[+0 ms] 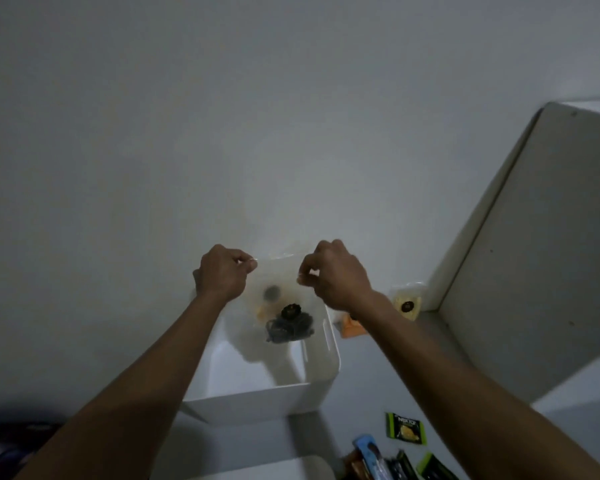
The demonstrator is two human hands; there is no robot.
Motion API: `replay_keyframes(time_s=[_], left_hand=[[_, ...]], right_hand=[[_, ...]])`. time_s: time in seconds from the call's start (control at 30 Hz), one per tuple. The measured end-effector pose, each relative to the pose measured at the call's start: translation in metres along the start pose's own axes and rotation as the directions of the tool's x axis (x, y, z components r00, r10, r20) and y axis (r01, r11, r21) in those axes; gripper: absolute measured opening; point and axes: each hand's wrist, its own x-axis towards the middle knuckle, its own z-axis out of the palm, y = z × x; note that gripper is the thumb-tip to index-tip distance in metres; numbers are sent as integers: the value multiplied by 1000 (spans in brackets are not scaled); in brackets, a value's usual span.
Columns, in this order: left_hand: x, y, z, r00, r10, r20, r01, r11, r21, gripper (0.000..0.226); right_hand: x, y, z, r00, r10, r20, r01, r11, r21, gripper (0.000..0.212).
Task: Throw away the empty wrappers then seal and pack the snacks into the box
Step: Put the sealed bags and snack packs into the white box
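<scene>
I hold a clear plastic snack bag up above the white box. My left hand pinches the bag's top left corner. My right hand pinches its top right edge. Dark snack pieces and a round black label show through the bag near its bottom. The box stands on the white surface against the wall, and its inside looks bare where I can see it. Loose wrappers lie at the lower right: a green and black one, and a pile of blue, orange and dark packets.
A yellowish bagged snack with a black label and an orange packet lie to the right of the box. A tall white panel rises at the right. Another white container's rim shows at the bottom edge.
</scene>
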Motion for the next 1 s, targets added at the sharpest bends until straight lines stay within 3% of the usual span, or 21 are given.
replay_keyframes(time_s=[0.17,0.57,1.0], left_hand=[[8,-25,37,996,-54,66,51,998,41,12],[15,-76,128,990,-74,117,57,988,145,8],[31,-89,152,983,-142,116,147,989,-33,19]], right_hand=[[-7,9,64,996,91,23,-91,996,-11,17],[-3,44,162,946,324,-20,-323,945,42,9],[18,58,181,939,339,-51,-340,941,-6,15]])
